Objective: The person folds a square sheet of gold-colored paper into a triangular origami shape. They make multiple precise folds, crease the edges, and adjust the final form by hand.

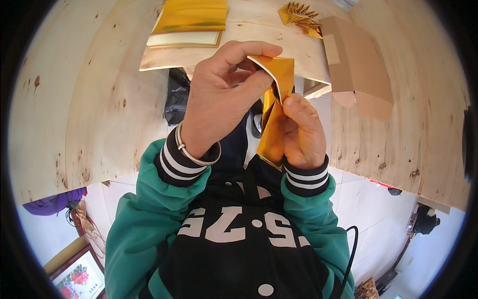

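Observation:
A partly folded piece of gold foil paper (274,134) is held up between my two hands, in front of my chest. My left hand (231,86) grips its upper end, with the thumb inside the fold and a finger along the top edge. Lower down, my right hand (304,129) pinches the right side, its thumb pressed near the crease. A pale edge shows along the upper fold, while the lower part hangs down as a creased flap. The right fingers are partly hidden behind the paper.
Ahead on the wooden table (254,41) lies a stack of gold foil sheets (190,17). Folded gold paper pieces (300,18) cluster at the far right, beside a brown cardboard box (351,56). A black plastic bag (177,97) hangs below the table edge.

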Motion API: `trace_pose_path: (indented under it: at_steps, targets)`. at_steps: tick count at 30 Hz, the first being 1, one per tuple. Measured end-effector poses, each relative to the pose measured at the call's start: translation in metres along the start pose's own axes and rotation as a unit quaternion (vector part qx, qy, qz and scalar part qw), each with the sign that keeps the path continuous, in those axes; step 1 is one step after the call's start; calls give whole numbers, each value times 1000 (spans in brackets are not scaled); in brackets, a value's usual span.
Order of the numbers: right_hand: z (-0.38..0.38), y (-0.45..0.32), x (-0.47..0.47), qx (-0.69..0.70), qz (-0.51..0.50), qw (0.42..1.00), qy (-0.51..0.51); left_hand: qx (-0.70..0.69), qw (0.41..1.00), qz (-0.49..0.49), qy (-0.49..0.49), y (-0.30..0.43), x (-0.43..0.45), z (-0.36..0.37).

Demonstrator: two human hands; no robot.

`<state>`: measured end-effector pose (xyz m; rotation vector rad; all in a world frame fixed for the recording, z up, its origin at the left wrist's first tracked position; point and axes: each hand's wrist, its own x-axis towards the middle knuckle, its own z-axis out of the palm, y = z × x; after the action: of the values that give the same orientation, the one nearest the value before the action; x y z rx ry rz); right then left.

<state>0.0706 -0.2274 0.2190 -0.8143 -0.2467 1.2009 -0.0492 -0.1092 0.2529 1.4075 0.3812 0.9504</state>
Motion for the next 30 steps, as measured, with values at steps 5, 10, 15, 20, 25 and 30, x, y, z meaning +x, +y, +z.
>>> trace_pose_path:
  at_steps: [5,10,15,20,25,30]
  targets:
    - [1,2,-3,-28,-53,998,0,21,1000,4,-13,2,-8,-5]
    - [9,4,-4,-39,-69,997,-5,86,994,72,-8,5,-10,-8]
    - [17,5,-5,-44,-57,997,-20,105,993,59,1,9,-17,-11]
    - [22,8,-8,-54,-36,996,-62,23,996,66,48,5,-20,-13]
    - [26,10,-13,-104,-62,992,-38,-34,995,64,63,5,-24,-12]
    - [27,13,-14,-113,-62,990,-55,58,995,75,7,8,-23,-19]
